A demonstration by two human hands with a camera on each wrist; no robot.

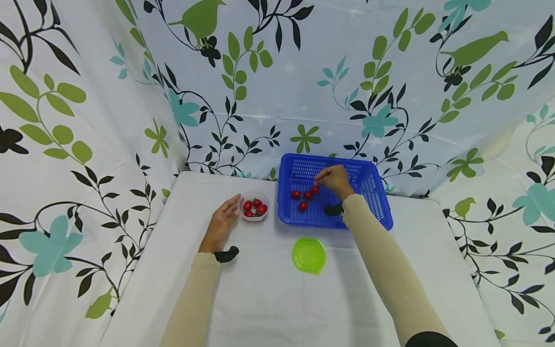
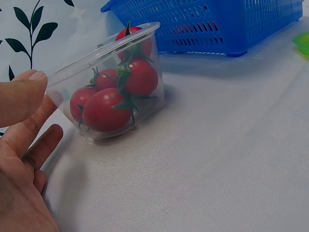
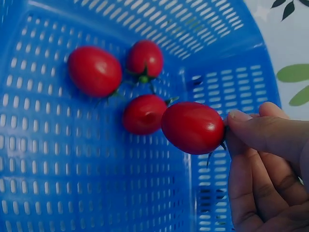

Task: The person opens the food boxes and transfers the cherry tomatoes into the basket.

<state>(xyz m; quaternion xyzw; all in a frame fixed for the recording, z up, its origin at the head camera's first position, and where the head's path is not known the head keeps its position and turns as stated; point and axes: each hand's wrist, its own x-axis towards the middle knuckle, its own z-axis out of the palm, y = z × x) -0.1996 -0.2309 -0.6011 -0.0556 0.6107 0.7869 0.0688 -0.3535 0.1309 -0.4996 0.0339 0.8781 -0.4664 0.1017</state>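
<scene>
My right hand (image 1: pixel 336 180) is over the blue basket (image 1: pixel 284 214), pinching a cherry tomato (image 3: pixel 193 127) at its stem end between thumb and fingers. Below it, several more red cherry tomatoes (image 3: pixel 94 71) lie on the basket floor. To the basket's left stands a small clear plastic container (image 2: pixel 153 82) with several tomatoes (image 2: pixel 107 110) inside, green stems attached. My left hand (image 1: pixel 221 224) is at that container's left side, its fingers (image 1: pixel 231 201) fairly straight and touching near the rim. Part of the left fingertips is hidden behind the plastic wall.
A bright green lid (image 1: pixel 309 254) lies on the white-covered table (image 1: pixel 269 299) in front of the basket. Patterned cloth (image 1: pixel 295 86) hangs behind and at both sides of the table. The basket stands close to the back edge.
</scene>
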